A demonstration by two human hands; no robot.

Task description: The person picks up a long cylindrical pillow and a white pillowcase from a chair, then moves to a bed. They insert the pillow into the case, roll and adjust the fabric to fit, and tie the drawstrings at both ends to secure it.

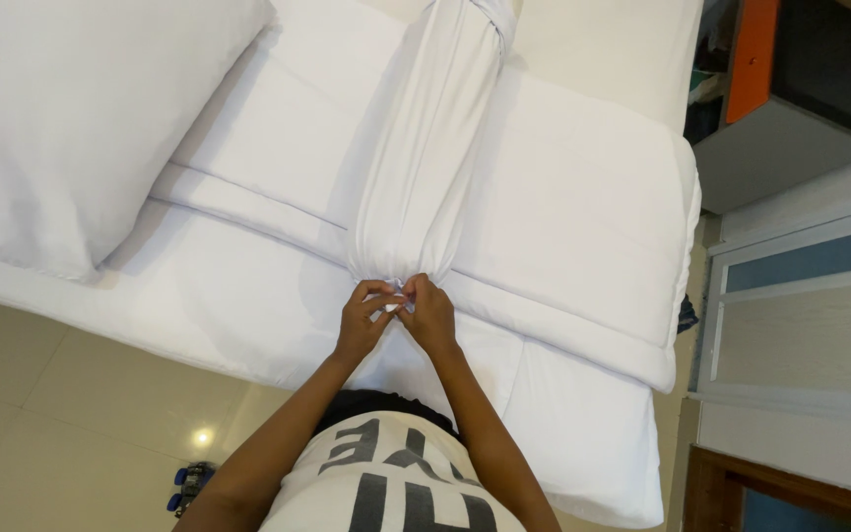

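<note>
- A long white bolster (430, 148) lay lengthwise across the middle of the bed (583, 197), its cloth cover pulled into long pleats that ran the whole length of the roll.
- The near end of the cover was gathered to a tight bunch at the bed's edge, just in front of the person; the far end looked twisted or knotted near the top of the view, though that part was cut off and hard to read.
- The left hand (364, 317) was curled closed, fingertips pinching the gathered cloth at the near end.
- The right hand (431, 313) was likewise closed on the same bunch, touching the left hand; a small pale or shiny bit showed between the fingertips, too small to make out.
- Both forearms reached up from the bottom of the view, above a white shirt (386, 483) with large dark lettering.
- Counted: one bolster, one plump white pillow (71, 118) at the upper left, two hands.
- The bed was dressed in white, with a folded duvet (563, 296) forming a thick band under the bolster.
- Pale glossy floor tiles (81, 394) lay to the left, with a small blue and black object (187, 485) on them near the person's left arm.
- To the right stood a grey cabinet (790, 148) with an orange panel (752, 59); what it held could not be seen.
</note>
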